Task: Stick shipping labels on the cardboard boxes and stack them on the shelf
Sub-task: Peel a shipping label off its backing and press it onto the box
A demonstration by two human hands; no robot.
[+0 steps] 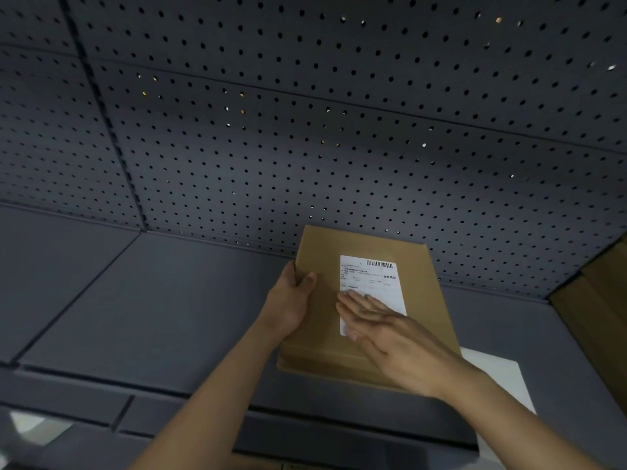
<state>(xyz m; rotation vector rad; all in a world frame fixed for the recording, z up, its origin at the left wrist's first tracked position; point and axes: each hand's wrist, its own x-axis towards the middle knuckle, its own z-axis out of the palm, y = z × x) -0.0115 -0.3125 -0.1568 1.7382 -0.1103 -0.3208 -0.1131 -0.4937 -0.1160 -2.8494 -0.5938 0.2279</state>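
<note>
- The dark grey shelf (135, 317) with its pegboard back panel (305, 130) pretty much filled the view.
- One flat cardboard box (319, 252) lay on the shelf, right of the middle, with its far end close to the pegboard. It was closed up, so no idea what was inside.
- The left hand (291, 307) gripped the box's left edge, thumb on top.
- One white shipping label (373, 276) with a barcode sat on the box's top face.
- The right hand (383, 323) lay flat on the lower part of the label, fingers straight and together, pressing down and not gripping anything.
- A white sheet (495, 378) showed just beside the box's near right corner.
- More brown cardboard (597, 300) stood at the far right edge, cut off, so I couldn't count it.
</note>
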